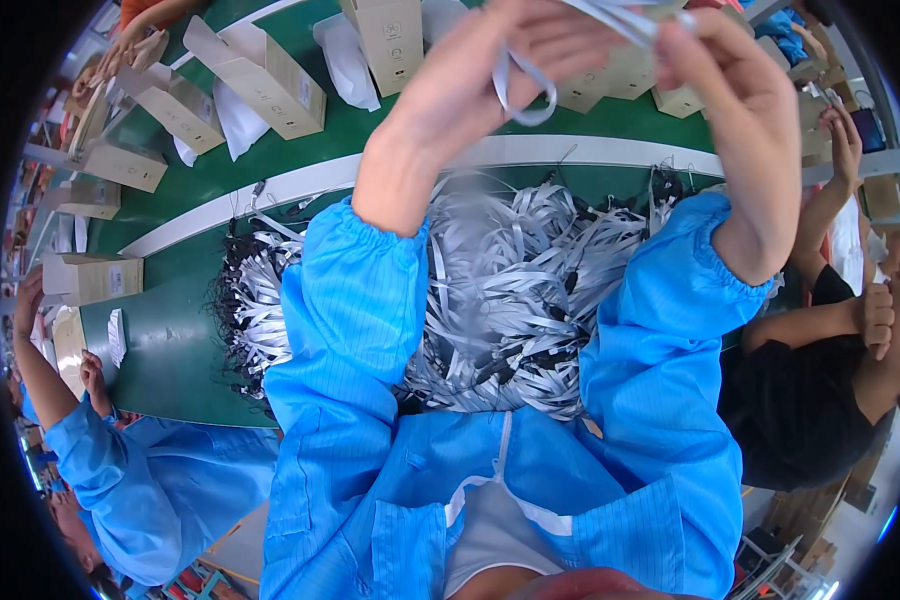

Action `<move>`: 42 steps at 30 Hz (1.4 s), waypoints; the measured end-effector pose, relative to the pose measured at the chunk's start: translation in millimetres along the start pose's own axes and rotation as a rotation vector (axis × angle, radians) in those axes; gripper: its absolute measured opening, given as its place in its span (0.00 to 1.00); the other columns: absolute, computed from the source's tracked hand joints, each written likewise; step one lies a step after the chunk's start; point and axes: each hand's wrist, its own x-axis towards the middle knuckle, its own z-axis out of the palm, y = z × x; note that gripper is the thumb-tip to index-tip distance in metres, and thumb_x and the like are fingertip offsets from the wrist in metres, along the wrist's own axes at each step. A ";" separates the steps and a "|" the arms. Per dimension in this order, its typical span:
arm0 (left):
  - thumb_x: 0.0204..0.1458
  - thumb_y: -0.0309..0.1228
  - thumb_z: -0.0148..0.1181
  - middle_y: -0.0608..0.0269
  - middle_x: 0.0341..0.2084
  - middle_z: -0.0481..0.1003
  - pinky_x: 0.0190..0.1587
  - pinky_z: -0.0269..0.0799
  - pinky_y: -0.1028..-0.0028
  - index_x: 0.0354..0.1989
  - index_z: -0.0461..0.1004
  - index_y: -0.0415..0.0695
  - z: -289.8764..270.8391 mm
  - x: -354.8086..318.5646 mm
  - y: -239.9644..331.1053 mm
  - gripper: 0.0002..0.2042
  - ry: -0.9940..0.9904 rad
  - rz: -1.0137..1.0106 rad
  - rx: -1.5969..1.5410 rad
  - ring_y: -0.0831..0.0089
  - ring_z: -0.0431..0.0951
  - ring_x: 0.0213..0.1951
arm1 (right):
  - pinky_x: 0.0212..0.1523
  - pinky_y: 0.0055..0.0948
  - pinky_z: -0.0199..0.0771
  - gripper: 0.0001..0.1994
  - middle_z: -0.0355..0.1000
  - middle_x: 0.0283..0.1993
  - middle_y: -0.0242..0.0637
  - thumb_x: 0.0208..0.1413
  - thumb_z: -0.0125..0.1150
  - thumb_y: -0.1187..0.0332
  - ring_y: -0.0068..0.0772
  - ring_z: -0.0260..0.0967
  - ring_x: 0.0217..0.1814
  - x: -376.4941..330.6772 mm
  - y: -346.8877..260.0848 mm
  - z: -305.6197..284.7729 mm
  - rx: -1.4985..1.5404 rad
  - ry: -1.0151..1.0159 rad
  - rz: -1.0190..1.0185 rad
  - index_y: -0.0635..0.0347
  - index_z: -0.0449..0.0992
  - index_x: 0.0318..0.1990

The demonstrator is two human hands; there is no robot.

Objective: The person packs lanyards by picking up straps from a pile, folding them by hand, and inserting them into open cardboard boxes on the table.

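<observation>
Both my hands are raised at the top of the head view, over the far side of the bench. A grey ribbon lanyard (pixel 526 112) hangs in a loop from my left hand (pixel 540 45), whose fingers are partly smeared by motion. My right hand (pixel 725 65) pinches grey ribbon between thumb and fingers, and the ribbon stretches between the two hands. Below my hands, between my forearms, lies a big tangled heap of grey lanyards (pixel 510 270) with thin black cords and small black fittings. More of the heap spills out left of my left sleeve.
A white divider strip (pixel 270 208) runs across the green bench (pixel 170 330). Beyond it stand open beige cartons (pixel 270 85) with white bags (pixel 238 120) among them. A blue-sleeved co-worker (pixel 170 480) is at my left, and a person in black (pixel 800 410) at my right.
</observation>
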 end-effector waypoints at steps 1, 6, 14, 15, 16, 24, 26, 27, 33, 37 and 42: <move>0.71 0.49 0.44 0.57 0.37 0.77 0.40 0.71 0.72 0.59 0.69 0.38 12.0 11.0 13.4 0.25 0.230 -0.070 -0.273 0.70 0.76 0.35 | 0.37 0.16 0.68 0.06 0.74 0.33 0.29 0.66 0.62 0.71 0.15 0.69 0.34 1.2 -1.4 8.4 -0.003 0.006 0.006 0.66 0.76 0.42; 0.70 0.52 0.42 0.71 0.25 0.69 0.23 0.58 0.85 0.54 0.68 0.40 -35.3 -0.3 5.8 0.25 0.307 -0.056 -0.711 0.83 0.64 0.20 | 0.41 0.22 0.73 0.11 0.77 0.36 0.34 0.67 0.61 0.71 0.21 0.73 0.38 10.4 -25.7 39.4 0.005 -0.244 0.203 0.70 0.77 0.49; 0.64 0.68 0.29 0.76 0.16 0.59 0.15 0.43 0.83 0.47 0.70 0.45 -14.3 -22.3 42.7 0.37 0.184 -0.284 -0.370 0.87 0.52 0.13 | 0.41 0.27 0.76 0.12 0.79 0.36 0.40 0.64 0.61 0.76 0.27 0.75 0.35 7.5 -8.4 72.8 0.062 0.097 -0.295 0.72 0.78 0.52; 0.63 0.70 0.26 0.76 0.15 0.58 0.15 0.42 0.83 0.46 0.71 0.46 -12.5 -22.6 43.5 0.38 0.168 -0.340 -0.326 0.87 0.52 0.13 | 0.40 0.27 0.77 0.12 0.80 0.36 0.40 0.63 0.61 0.77 0.28 0.75 0.34 6.8 -7.9 73.9 -0.022 0.013 -0.296 0.72 0.78 0.52; 0.63 0.70 0.26 0.76 0.15 0.58 0.15 0.42 0.83 0.46 0.71 0.46 -10.7 -21.0 43.2 0.38 0.166 -0.347 -0.326 0.87 0.52 0.13 | 0.40 0.27 0.77 0.12 0.80 0.36 0.40 0.63 0.61 0.77 0.28 0.75 0.34 5.1 -9.0 71.8 -0.020 0.018 -0.290 0.72 0.78 0.52; 0.70 0.60 0.34 0.71 0.19 0.72 0.23 0.63 0.83 0.42 0.74 0.40 -9.0 -10.1 17.4 0.33 0.507 -0.128 0.263 0.81 0.70 0.21 | 0.44 0.24 0.79 0.13 0.81 0.39 0.42 0.57 0.59 0.88 0.29 0.79 0.42 20.4 15.4 54.1 0.223 -0.010 -0.220 0.74 0.79 0.49; 0.70 0.55 0.38 0.57 0.35 0.77 0.41 0.70 0.69 0.53 0.73 0.40 -40.4 -20.1 6.3 0.29 0.323 -0.138 0.593 0.68 0.77 0.37 | 0.45 0.23 0.79 0.13 0.81 0.40 0.41 0.56 0.59 0.88 0.27 0.79 0.43 33.1 32.1 47.4 0.686 0.094 -0.423 0.75 0.80 0.48; 0.71 0.53 0.41 0.49 0.43 0.79 0.49 0.74 0.62 0.59 0.73 0.40 -47.0 -23.8 2.4 0.28 0.227 -0.142 0.754 0.62 0.80 0.45 | 0.46 0.23 0.79 0.12 0.81 0.40 0.40 0.56 0.59 0.88 0.26 0.79 0.43 42.3 40.2 44.7 1.161 0.071 -0.435 0.74 0.80 0.47; 0.61 0.49 0.59 0.52 0.47 0.79 0.52 0.73 0.65 0.56 0.74 0.47 -62.7 -31.1 -34.1 0.22 -0.266 -0.855 1.299 0.57 0.79 0.49 | 0.47 0.24 0.79 0.11 0.81 0.42 0.39 0.56 0.60 0.87 0.26 0.79 0.44 64.7 74.8 5.1 -0.011 0.732 -0.602 0.74 0.81 0.46; 0.52 0.39 0.69 0.56 0.44 0.81 0.47 0.74 0.66 0.51 0.77 0.48 -63.2 -39.5 -60.4 0.19 -0.279 -0.725 1.441 0.59 0.80 0.46 | 0.46 0.25 0.79 0.09 0.82 0.43 0.38 0.58 0.61 0.84 0.27 0.79 0.44 73.5 89.7 13.8 -0.443 0.821 -0.645 0.74 0.81 0.45; 0.47 0.31 0.71 0.60 0.39 0.82 0.42 0.75 0.65 0.42 0.81 0.46 -61.9 -34.0 -55.9 0.13 -0.391 -0.934 1.314 0.61 0.81 0.43 | 0.46 0.28 0.78 0.10 0.82 0.44 0.39 0.63 0.62 0.76 0.28 0.79 0.46 77.1 98.2 14.2 -0.590 0.381 -0.257 0.73 0.80 0.48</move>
